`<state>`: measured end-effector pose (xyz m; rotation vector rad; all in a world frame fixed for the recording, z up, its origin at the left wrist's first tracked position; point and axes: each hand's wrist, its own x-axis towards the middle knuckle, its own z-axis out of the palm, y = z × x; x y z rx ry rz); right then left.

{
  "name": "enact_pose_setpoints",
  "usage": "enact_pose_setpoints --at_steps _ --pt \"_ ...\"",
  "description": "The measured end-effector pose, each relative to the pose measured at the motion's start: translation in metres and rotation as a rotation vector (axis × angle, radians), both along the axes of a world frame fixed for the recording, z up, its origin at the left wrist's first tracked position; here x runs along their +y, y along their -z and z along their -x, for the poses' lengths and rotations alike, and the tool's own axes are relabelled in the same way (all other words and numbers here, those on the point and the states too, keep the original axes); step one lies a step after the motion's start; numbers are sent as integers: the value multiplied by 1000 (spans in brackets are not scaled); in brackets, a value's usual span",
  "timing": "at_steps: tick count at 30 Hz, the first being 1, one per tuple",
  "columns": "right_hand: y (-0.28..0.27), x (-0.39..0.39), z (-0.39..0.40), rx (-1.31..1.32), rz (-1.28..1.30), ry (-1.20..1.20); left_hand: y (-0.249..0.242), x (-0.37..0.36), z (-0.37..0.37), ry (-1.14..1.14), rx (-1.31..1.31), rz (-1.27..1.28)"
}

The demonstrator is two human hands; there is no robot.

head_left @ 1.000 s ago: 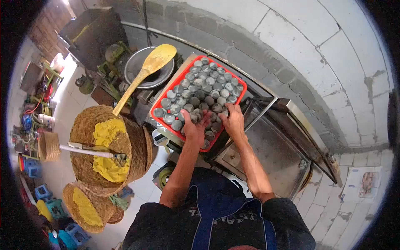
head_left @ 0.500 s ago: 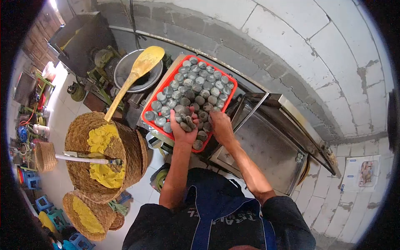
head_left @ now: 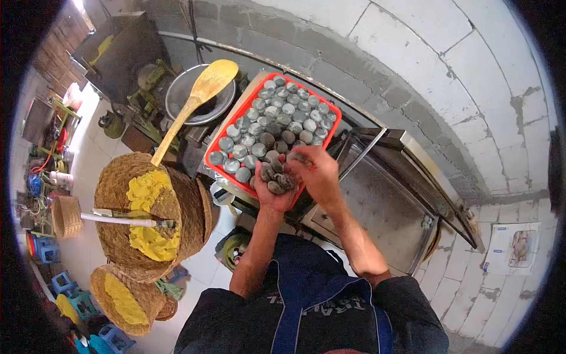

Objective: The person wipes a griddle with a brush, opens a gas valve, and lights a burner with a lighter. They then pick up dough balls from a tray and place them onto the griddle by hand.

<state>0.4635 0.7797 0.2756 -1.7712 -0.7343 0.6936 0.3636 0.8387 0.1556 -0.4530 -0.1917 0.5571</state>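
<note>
A red tray (head_left: pixel 213 147) holds many small round grey pieces, paler at the back and left, darker toward the middle. My left hand (head_left: pixel 274 192) is palm up over the tray's near edge, cupped under a heap of dark grey round pieces (head_left: pixel 277 177). Just to its right, my right hand (head_left: pixel 318 174) is over the heap with its fingers curled against the pieces. What its fingertips hold cannot be made out clearly.
At the left, a woven basket (head_left: pixel 194 206) holds yellow paste, with a white-handled tool across it. A wooden paddle (head_left: pixel 180 127) slants by a metal bowl (head_left: pixel 171 97). A metal basin (head_left: pixel 383 206) with a raised lid stands at the right, below a block wall.
My right hand has moved up and left from the tray's right side onto the heap in my left hand. My left hand has shifted slightly right and down, with more pieces in it.
</note>
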Motion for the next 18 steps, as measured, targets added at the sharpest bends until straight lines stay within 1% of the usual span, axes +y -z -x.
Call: enact_pose_setpoints --at_steps 1,2,3,5,6,7,9,10,11,13,14,15,17,18 --pt "15 -1 -2 -272 -82 -182 -13 0 -1 3 -2 -1" --pt "23 -1 -4 -544 -163 -361 -38 0 -3 -35 221 -39" --pt "20 -3 -4 -544 -160 -356 -52 0 -3 -73 448 -76" --pt "12 -4 -9 -261 -141 -145 -32 9 4 -98 420 -62" --pt "25 -2 -18 -279 -147 4 -19 14 11 -129 393 -48" --pt "35 -8 -26 -274 -145 2 -13 19 20 -130 397 -46" --pt "46 -16 -39 -568 260 -150 -6 31 32 -161 361 -96" --pt "48 -19 -35 -582 401 -335 -11 36 37 -169 383 -56" --pt "62 -23 -30 -582 402 -327 -14 39 42 -162 381 -58" --pt "104 -28 -16 -946 399 -383 -15 44 49 -182 342 -120" --pt "106 -29 -5 -928 267 -274 -13 45 51 -195 361 -136" --pt "106 -30 -3 -926 267 -276 -12 45 51 -196 363 -136" --pt "86 -27 5 -783 239 -143 -9 44 51 -233 283 -154" --pt "85 -27 4 -778 239 -143 -7 41 50 -233 288 -154"
